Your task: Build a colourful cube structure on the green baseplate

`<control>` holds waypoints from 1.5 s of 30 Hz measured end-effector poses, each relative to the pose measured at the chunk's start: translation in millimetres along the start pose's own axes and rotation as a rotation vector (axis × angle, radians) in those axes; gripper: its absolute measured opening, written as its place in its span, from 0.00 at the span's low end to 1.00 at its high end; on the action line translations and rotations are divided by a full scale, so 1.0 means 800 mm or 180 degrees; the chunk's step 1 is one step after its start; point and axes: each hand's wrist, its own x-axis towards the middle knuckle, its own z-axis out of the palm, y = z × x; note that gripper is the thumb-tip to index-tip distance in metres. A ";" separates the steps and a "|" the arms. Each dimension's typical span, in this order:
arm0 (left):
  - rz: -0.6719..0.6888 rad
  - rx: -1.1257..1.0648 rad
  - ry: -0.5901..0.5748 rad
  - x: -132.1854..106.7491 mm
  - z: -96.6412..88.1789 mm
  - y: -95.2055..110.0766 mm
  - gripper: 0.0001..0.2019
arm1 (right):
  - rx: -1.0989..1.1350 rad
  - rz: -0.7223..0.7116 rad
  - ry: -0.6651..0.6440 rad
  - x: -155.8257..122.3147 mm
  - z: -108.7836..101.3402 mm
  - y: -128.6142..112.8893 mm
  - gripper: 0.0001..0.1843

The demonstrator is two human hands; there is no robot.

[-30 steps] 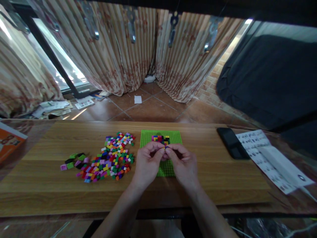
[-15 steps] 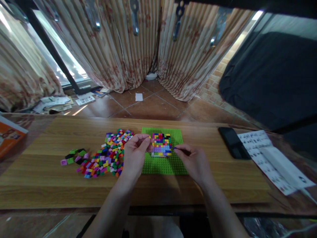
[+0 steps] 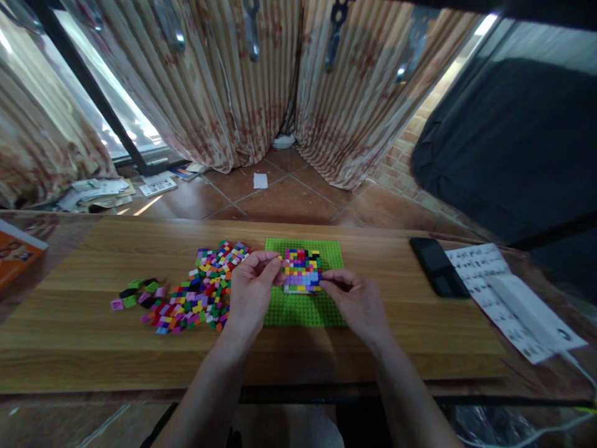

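A multicoloured block of toy bricks (image 3: pixel 302 272) stands on a green studded baseplate (image 3: pixel 305 315) in the middle of the table. My left hand (image 3: pixel 254 286) is at the block's left side, thumb and forefinger pinched on a small yellow brick (image 3: pixel 280 257) that barely shows. At the block's right edge my right hand (image 3: pixel 357 302) is closed in a pinch. A small dark blue brick is at its fingertips, mostly hidden by them. Beside my left hand lies a loose heap of coloured bricks (image 3: pixel 191 298), partly covered by that hand.
A black phone (image 3: pixel 438 267) lies on the wooden table (image 3: pixel 140 358) at the right, beside a printed sheet (image 3: pixel 480 274) and a white device (image 3: pixel 536 314) with a cable. An orange and white box (image 3: pixel 16 252) is at the far left. Metal strips (image 3: pixel 334 34) hang overhead.
My right hand has moved left, bringing the dark blue brick up to the block's right edge. My left hand has stayed nearly in place. The whole view has shifted slightly.
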 end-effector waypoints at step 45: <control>-0.0355 0.0347 -0.0029 -0.001 0.003 -0.009 0.11 | 0.0508 0.0699 0.0132 0.003 0.013 0.003 0.17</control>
